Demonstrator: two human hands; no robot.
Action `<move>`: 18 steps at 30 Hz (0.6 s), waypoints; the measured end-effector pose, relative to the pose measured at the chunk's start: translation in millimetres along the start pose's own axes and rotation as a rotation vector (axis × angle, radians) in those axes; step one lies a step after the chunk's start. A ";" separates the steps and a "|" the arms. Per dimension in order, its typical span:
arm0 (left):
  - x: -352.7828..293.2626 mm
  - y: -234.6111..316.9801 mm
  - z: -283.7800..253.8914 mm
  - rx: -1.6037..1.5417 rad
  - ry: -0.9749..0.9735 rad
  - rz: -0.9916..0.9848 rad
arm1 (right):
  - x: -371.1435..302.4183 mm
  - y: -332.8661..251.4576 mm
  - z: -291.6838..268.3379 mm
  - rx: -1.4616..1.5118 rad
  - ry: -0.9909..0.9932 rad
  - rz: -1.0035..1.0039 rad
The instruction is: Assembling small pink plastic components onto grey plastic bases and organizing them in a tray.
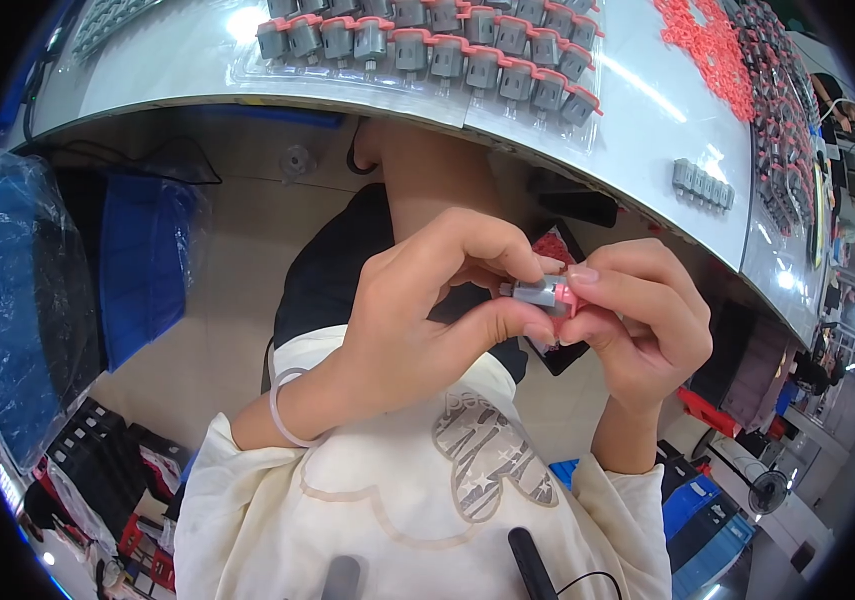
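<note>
Nearest, the left hand (pixel 413 305) has its thumb and bent forefinger clamped on the sides of a small gray motor (pixel 538 292), which sits in front of the person's body, above the lap. The right hand (pixel 653 320) pinches thumb to fingertips at the motor's other end, around its pink cap (pixel 565 298). (How hard either hand presses, I cannot tell.)

The motor's long axis runs almost level, from nine to three o'clock, with the narrow shaft end toward nine and the pink cap toward three. It looks light enough for fingertips, yet probably dense for its size; the can seems stiff and smooth, perhaps a little slippery, the cap likely plastic and easier to mar. The sides of the can look the safest hold, leaving the thin shaft free.

Farther out from the held motor, a short row of gray motors (pixel 703 185) stands at two o'clock on the white table (pixel 648 140). Rows of capped motors (pixel 483 68) lie toward eleven, and a loose spread of pink pieces (pixel 703 50) at one.
</note>
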State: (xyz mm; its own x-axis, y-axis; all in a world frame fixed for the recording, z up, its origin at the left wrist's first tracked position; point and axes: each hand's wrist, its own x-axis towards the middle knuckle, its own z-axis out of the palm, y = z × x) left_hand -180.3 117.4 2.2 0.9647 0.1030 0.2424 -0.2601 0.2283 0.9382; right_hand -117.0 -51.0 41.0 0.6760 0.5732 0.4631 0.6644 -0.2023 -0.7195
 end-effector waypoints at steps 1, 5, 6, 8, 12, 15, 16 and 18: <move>-0.6 0.5 1.7 -0.069 0.052 -0.006 | 0.8 -1.3 0.3 0.000 -0.001 0.000; -1.6 3.1 1.1 -0.082 0.022 -0.020 | 1.6 -0.5 1.4 0.001 0.043 -0.016; -1.9 4.9 1.6 -0.154 0.021 -0.077 | 1.2 0.9 1.3 -0.020 0.036 -0.075; -2.8 6.4 1.5 -0.225 0.020 -0.134 | 0.6 2.1 1.6 -0.023 0.031 -0.097; -3.6 7.5 0.3 -0.274 -0.009 -0.218 | 3.0 5.1 2.1 -0.062 0.018 -0.166; -0.3 9.8 -0.7 -0.293 -0.029 -0.251 | 2.2 6.7 2.0 -0.079 0.022 -0.197; 1.0 10.4 -1.3 -0.318 -0.042 -0.281 | 2.1 7.4 2.2 -0.080 0.022 -0.196; 3.1 11.1 -2.7 -0.355 -0.057 -0.316 | 2.9 7.4 3.6 -0.045 0.040 -0.218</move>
State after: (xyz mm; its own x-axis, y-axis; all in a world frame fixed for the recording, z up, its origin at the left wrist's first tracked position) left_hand -180.4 122.9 12.7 0.9970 -0.0756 -0.0190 0.0581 0.5577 0.8280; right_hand -111.3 -47.9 35.2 0.5263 0.5756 0.6259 0.8092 -0.1130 -0.5766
